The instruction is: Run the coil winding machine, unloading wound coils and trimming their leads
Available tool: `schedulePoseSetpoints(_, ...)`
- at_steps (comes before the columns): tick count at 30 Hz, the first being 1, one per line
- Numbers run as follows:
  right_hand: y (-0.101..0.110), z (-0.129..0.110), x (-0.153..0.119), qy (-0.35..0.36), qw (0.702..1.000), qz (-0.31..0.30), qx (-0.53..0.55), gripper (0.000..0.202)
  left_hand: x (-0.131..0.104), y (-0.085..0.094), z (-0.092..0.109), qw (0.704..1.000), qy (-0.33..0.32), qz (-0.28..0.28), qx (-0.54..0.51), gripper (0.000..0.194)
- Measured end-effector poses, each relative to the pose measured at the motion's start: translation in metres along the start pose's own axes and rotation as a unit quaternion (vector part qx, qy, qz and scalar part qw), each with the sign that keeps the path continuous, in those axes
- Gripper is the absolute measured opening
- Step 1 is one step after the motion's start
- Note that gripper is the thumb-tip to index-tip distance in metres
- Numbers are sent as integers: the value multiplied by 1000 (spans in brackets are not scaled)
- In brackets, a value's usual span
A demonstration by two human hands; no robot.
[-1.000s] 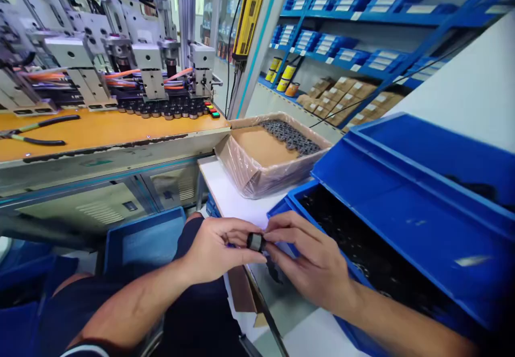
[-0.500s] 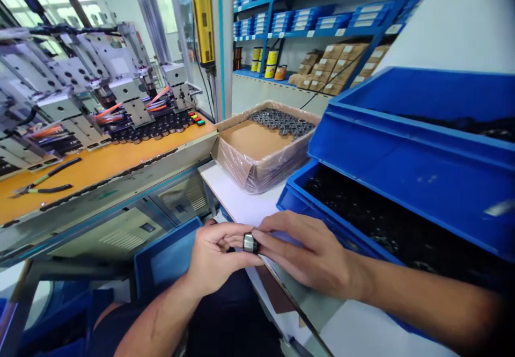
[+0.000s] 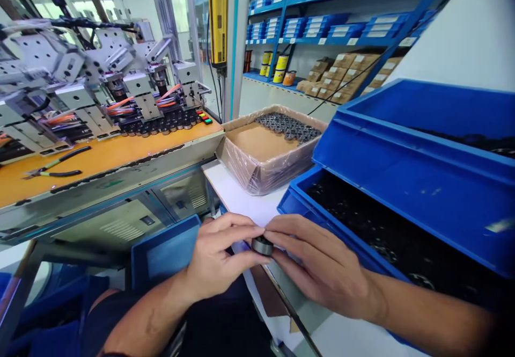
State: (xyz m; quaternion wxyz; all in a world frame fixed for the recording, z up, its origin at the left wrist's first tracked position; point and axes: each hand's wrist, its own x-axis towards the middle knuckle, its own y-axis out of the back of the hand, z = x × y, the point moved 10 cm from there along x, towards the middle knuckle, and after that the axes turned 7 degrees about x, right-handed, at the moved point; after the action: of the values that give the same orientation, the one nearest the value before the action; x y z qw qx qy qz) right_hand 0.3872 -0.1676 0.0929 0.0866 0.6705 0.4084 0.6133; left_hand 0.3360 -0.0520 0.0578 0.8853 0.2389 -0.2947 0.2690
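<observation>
A small round part (image 3: 262, 245), dark on top with a grey metal rim, is held between both hands at the lower middle of the view. My left hand (image 3: 225, 252) pinches it from the left, thumb below and fingers above. From the right, my right hand (image 3: 317, 260) grips the same part with its fingertips, the thumb low against it. The part lies nearly flat, its dark top partly covered by fingertips. Both hands are over the front edge of the white table (image 3: 229, 185).
A plastic-lined cardboard box (image 3: 261, 172) with rows of dark parts stands behind the hands. Stacked blue bins (image 3: 402, 169) with black parts fill the right. Pliers (image 3: 60, 166) lie on the orange bench (image 3: 120, 153) by a machine (image 3: 80, 99). A blue tray (image 3: 167, 252) sits lower left.
The round part has turned from standing on edge to nearly flat, and both hands have shifted slightly right with it. The camera view has moved a little, and the machine's arms have changed position.
</observation>
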Motion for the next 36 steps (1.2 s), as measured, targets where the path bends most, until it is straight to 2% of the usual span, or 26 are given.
schedulePoseSetpoints(2, 0, 1, 1, -27, 1000, -1, 0, 30, 1, 4, 9, 997, -44, -9, 64, 34)
schedulePoseSetpoints(6, -1, 0, 3, -34, 999, -12, 1, 29, -3, 5, 10, 996, -45, 2, 73, 32)
schedulePoseSetpoints(10, -3, 1, 5, -17, 1000, -18, 0, 31, -7, 1, -2, 1000, 16, 8, 16, 38)
schedulePoseSetpoints(13, -5, 0, 4, 10, 1000, -19, -11, 30, -11, -7, -23, 991, 105, 8, -77, 36)
schedulePoseSetpoints(15, -4, 1, 3, 14, 1000, -10, -14, 29, -18, -22, -42, 960, 186, -6, -210, 34)
schedulePoseSetpoints(17, -3, 4, 2, 12, 1000, 0, -11, 28, -27, -43, -55, 899, 256, -31, -353, 42)
schedulePoseSetpoints(19, -3, 5, 2, 11, 1000, 0, -2, 27, -33, -58, -59, 854, 287, -52, -431, 47)
schedulePoseSetpoints(20, -4, 6, 2, 9, 1000, -2, 3, 26, -33, -59, -59, 853, 283, -60, -436, 46)
schedulePoseSetpoints(21, -4, 6, 2, 7, 1000, -4, 6, 26, -31, -56, -58, 868, 266, -61, -415, 45)
schedulePoseSetpoints(24, -4, 6, 5, -4, 1000, -10, 6, 28, -16, -30, -46, 956, 149, -40, -248, 38)
schedulePoseSetpoints(26, -6, 6, 5, -10, 1000, -16, 5, 27, -9, -16, -36, 987, 71, -21, -144, 31)
schedulePoseSetpoints(28, -9, 7, 3, -16, 1000, -22, 0, 24, -7, -12, -31, 994, 33, -14, -102, 26)
schedulePoseSetpoints(33, -18, 18, 1, -27, 998, -49, -35, 19, -12, -10, -36, 999, 29, 1, -31, 20)
schedulePoseSetpoints(35, -20, 19, 4, -13, 993, -82, -86, 22, -6, 5, -36, 999, 13, 10, 35, 18)
schedulePoseSetpoints(36, -21, 16, 5, 4, 989, -105, -108, 24, 0, 19, -36, 996, -1, 21, 89, 17)
